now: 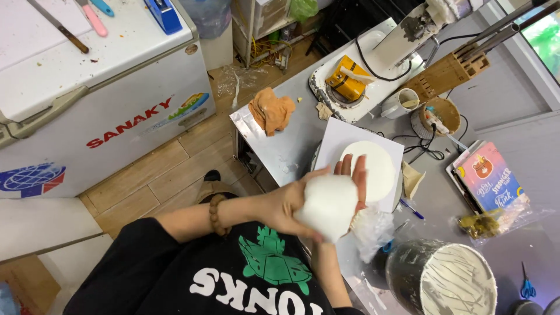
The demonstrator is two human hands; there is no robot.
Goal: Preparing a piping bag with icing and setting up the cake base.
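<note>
Your left hand (286, 204) cups a white bag (328, 205) from the side, fingers wrapped around its bulging body, a bead bracelet (217, 214) on that wrist. Your right hand (357, 178) comes up from below with its fingers pressed flat and together against the bag's far side, fingertips pointing away from you. The bag sits in the air above the near edge of the steel table (291, 146), just over the near rim of the white disc (373, 169). Its long axis runs roughly from your chest toward the disc; I cannot tell which end is the tip.

The disc lies on a white board (344, 137), whose near edge is hidden by your hands. Crumpled plastic (373, 230) lies just under the bag, and a cream-smeared bucket (443, 280) stands near on your right. A blue pen (412, 209) lies beside the board. The table's left edge drops to the wood floor (169, 169), with a chest freezer (99, 87) well apart beyond it. An orange cloth (271, 109) lies at the far left corner.
</note>
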